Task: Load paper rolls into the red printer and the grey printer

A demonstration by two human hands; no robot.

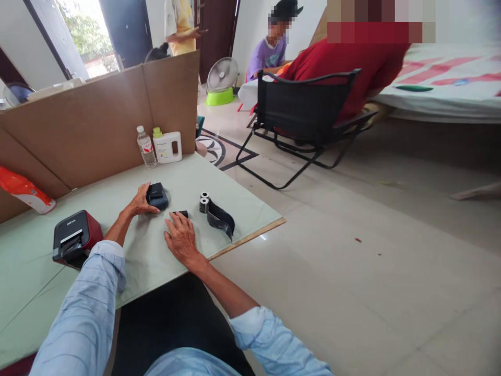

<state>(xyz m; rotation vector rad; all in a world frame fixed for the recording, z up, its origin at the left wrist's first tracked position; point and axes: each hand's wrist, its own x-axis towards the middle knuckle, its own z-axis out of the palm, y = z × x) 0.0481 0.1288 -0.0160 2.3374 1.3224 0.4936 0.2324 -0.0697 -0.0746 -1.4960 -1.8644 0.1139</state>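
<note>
My left hand [140, 201] is closed around the near left side of a small dark box-like device [158, 196] with rounded corners, which rests on the pale green tabletop [152, 250]. Palm down, my right hand [181, 238] lies low over the table with its fingers apart. A short black piece [183, 214] sits at its fingertips, partly covered by them; whether they touch it is hard to see. To the right stand two small black-and-white rolls [204, 201], with a black strip [220, 218] curling away from them toward the table edge.
A black and red box-shaped machine [76, 236] stands left of my forearm. Behind are an orange and white bag [25, 190], a water bottle [146, 149], a white jug [168, 147] and a cardboard partition [97, 125]. Beyond, a person in red occupies a black folding chair [305, 104].
</note>
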